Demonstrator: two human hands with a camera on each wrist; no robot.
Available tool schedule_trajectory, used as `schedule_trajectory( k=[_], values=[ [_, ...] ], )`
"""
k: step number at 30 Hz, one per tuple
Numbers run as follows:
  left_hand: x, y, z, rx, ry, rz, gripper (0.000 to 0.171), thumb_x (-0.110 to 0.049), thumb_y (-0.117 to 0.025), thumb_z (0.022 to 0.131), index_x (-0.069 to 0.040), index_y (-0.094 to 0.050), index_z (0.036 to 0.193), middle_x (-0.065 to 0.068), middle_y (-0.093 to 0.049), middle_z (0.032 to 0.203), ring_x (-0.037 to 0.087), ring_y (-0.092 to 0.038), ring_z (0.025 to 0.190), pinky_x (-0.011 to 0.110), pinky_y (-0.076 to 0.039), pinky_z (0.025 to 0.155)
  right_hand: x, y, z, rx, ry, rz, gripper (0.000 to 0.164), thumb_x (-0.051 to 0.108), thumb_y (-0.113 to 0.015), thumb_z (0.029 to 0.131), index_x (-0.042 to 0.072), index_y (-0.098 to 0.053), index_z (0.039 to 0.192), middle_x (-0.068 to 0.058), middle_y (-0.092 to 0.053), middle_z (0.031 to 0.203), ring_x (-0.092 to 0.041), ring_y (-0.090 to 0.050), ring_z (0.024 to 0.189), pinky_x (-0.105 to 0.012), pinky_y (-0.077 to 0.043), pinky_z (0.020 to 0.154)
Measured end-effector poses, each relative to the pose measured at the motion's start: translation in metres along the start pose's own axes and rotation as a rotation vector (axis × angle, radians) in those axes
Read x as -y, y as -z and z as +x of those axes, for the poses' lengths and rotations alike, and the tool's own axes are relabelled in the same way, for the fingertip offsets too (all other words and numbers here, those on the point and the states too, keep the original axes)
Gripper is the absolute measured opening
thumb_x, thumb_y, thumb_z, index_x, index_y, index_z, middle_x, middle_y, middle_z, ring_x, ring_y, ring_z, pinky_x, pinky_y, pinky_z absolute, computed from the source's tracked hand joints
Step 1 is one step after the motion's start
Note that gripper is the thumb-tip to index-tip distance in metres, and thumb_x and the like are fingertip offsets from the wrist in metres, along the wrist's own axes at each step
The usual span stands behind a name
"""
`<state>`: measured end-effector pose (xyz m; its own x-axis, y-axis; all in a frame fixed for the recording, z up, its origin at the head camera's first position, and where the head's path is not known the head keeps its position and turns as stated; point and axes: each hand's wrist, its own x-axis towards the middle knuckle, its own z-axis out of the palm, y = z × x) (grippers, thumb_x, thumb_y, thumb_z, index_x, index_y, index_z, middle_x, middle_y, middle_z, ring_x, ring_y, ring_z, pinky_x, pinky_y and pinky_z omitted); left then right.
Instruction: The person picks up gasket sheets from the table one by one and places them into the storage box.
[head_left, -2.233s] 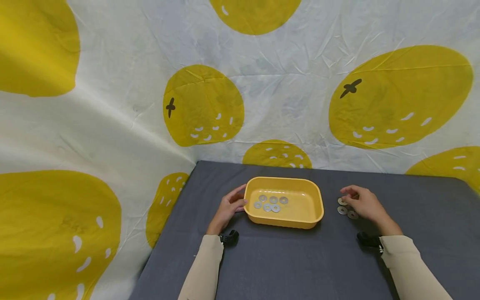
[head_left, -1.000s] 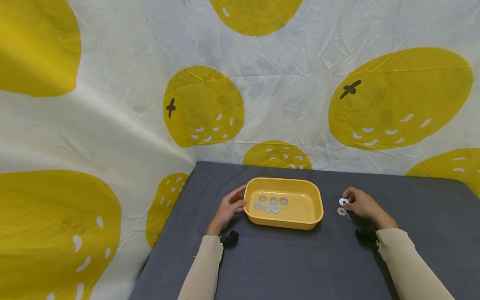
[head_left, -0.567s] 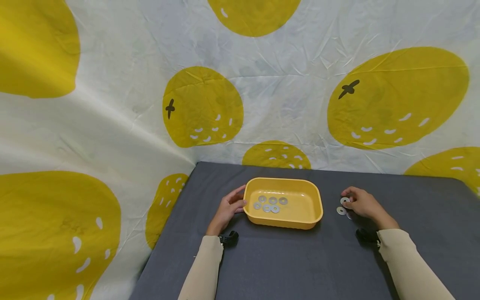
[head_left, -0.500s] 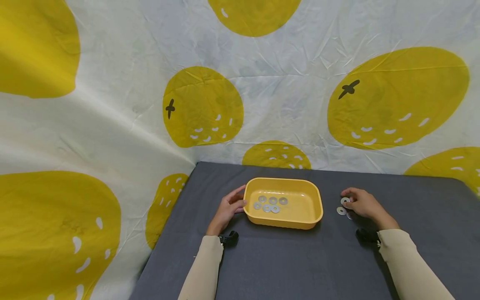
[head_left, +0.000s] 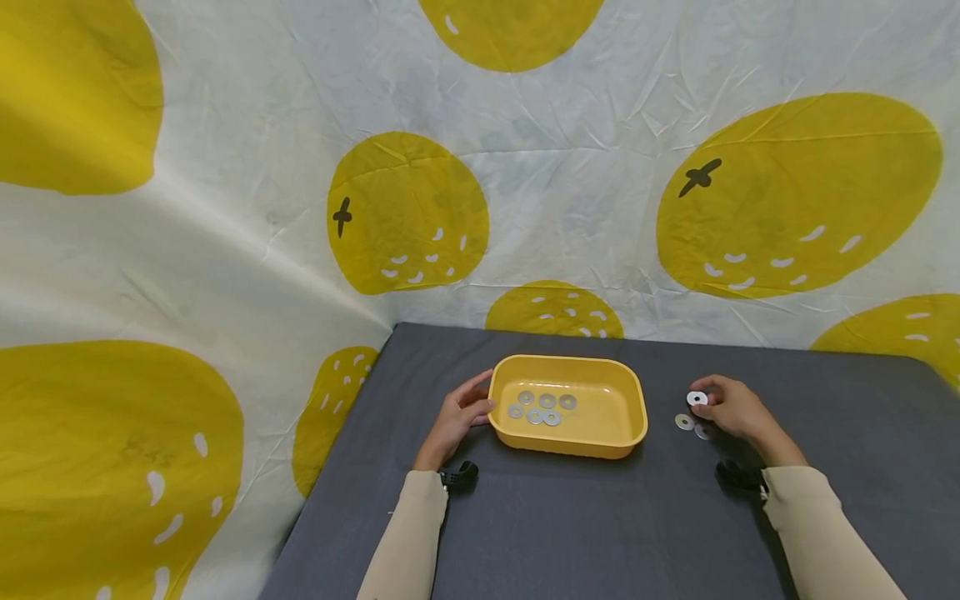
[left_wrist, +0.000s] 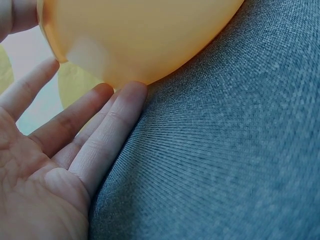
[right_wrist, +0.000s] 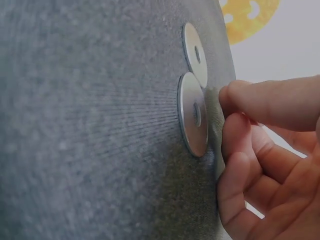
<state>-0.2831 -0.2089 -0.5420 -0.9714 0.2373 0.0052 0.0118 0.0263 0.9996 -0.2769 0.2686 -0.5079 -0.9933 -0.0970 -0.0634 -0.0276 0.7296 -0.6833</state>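
Observation:
At the right, my right hand pinches a flat metal washer between thumb and fingertips, its face turned up. Two more washers lie on the cloth just in front of it: a washer on the left and a darker washer partly under the hand. The right wrist view shows this pair side by side, with the pinched washer hidden behind the fingers. My left hand rests its extended fingers against the left end of a yellow plastic tray. Several washers lie flat inside it, toward its left half.
A dark grey cloth covers the table under everything. Behind and to the left hangs a white sheet with yellow fruit prints. The tray stands between the two hands, left of the loose washers.
My right hand has taken hold of the rearmost loose washer, and has since moved slightly right and back with it. My left hand and the tray have stayed put.

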Motion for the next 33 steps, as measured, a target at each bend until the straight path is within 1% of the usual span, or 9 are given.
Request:
schedule_trajectory(
  k=[4, 8, 12, 16, 23, 28, 33],
  values=[
    [0.000, -0.001, 0.000, -0.006, 0.007, 0.003, 0.056, -0.013, -0.067, 0.098, -0.033, -0.054, 0.149, 0.016, -0.063, 0.138, 0.031, -0.068, 0.118, 0.033, -0.062, 0.088, 0.002, 0.000, -0.004, -0.013, 0.007, 0.024, 0.043, 0.007, -0.071, 0.092, -0.010, -0.055, 0.128, -0.010, -0.067, 0.085, -0.018, -0.058, 0.070, -0.031, -0.047, 0.058],
    [-0.001, -0.001, 0.000, -0.006, 0.009, 0.000, 0.055, -0.013, -0.067, 0.098, -0.032, -0.054, 0.149, 0.016, -0.063, 0.138, 0.032, -0.068, 0.119, 0.034, -0.062, 0.089, 0.010, 0.000, -0.008, -0.024, 0.028, 0.029, 0.043, 0.007, -0.071, 0.093, -0.008, -0.055, 0.129, -0.014, -0.071, 0.091, -0.018, -0.061, 0.074, -0.031, -0.049, 0.059],
    [-0.001, -0.001, 0.000, -0.007, 0.013, 0.002, 0.055, -0.013, -0.067, 0.098, -0.032, -0.054, 0.149, 0.016, -0.063, 0.139, 0.031, -0.068, 0.119, 0.033, -0.062, 0.089, 0.018, 0.002, -0.010, -0.042, 0.046, 0.026, 0.042, 0.008, -0.072, 0.092, -0.006, -0.055, 0.128, -0.016, -0.073, 0.096, -0.016, -0.062, 0.077, -0.030, -0.050, 0.063],
    [-0.002, -0.001, 0.000, -0.007, 0.015, 0.007, 0.055, -0.014, -0.067, 0.099, -0.032, -0.054, 0.149, 0.016, -0.063, 0.138, 0.030, -0.068, 0.118, 0.033, -0.062, 0.089, 0.026, 0.003, -0.011, -0.050, 0.052, 0.024, 0.041, 0.009, -0.072, 0.092, -0.004, -0.056, 0.127, -0.016, -0.072, 0.099, -0.016, -0.063, 0.079, -0.029, -0.051, 0.064],
    [-0.002, -0.001, 0.001, -0.015, 0.015, 0.011, 0.055, -0.014, -0.067, 0.098, -0.032, -0.055, 0.148, 0.016, -0.063, 0.137, 0.028, -0.069, 0.117, 0.033, -0.062, 0.089, 0.040, 0.003, -0.013, -0.068, 0.080, 0.028, 0.043, 0.011, -0.076, 0.089, -0.003, -0.057, 0.125, -0.015, -0.069, 0.098, -0.015, -0.060, 0.079, -0.027, -0.050, 0.063],
    [-0.001, -0.001, 0.001, -0.015, 0.017, 0.010, 0.055, -0.014, -0.068, 0.098, -0.033, -0.055, 0.148, 0.016, -0.063, 0.137, 0.028, -0.068, 0.117, 0.034, -0.062, 0.089, 0.051, 0.003, -0.013, -0.099, 0.097, 0.020, 0.041, 0.012, -0.076, 0.089, -0.001, -0.058, 0.124, -0.013, -0.067, 0.095, -0.015, -0.058, 0.077, -0.026, -0.050, 0.062],
    [-0.001, -0.001, 0.000, -0.015, 0.015, 0.017, 0.055, -0.014, -0.068, 0.098, -0.033, -0.055, 0.148, 0.015, -0.064, 0.137, 0.027, -0.069, 0.116, 0.034, -0.062, 0.089, 0.065, 0.002, -0.014, -0.103, 0.108, 0.017, 0.042, 0.015, -0.077, 0.089, -0.001, -0.059, 0.123, -0.013, -0.066, 0.098, -0.017, -0.059, 0.079, -0.026, -0.050, 0.061]
  ],
)
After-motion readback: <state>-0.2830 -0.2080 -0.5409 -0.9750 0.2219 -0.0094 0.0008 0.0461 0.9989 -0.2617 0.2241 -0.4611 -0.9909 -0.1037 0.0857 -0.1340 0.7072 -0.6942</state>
